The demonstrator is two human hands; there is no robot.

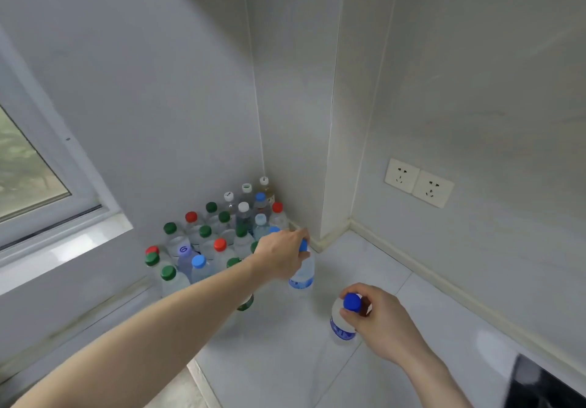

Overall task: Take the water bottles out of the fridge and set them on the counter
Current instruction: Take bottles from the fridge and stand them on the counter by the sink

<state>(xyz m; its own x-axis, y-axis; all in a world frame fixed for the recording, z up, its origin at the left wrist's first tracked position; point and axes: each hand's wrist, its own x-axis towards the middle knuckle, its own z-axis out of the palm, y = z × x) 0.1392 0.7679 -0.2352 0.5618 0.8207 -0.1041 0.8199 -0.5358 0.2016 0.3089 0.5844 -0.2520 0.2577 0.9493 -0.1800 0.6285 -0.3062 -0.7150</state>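
— Hands, what do they hold in the head view?
— Left hand [280,257] grips the top of a blue-capped bottle [302,276] that stands upright on the white worktop [396,280]. Right hand [377,318] pinches the blue cap of a second bottle [341,328], nearer to the camera.
— And the other bottles?
— A cluster of bottles [215,239] stands in the corner, just beside the left hand's bottle.

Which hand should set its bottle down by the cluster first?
Probably the left hand: its blue-capped bottle already sits against the bottle cluster in the corner. The right hand grips its bottle farther out over open counter.
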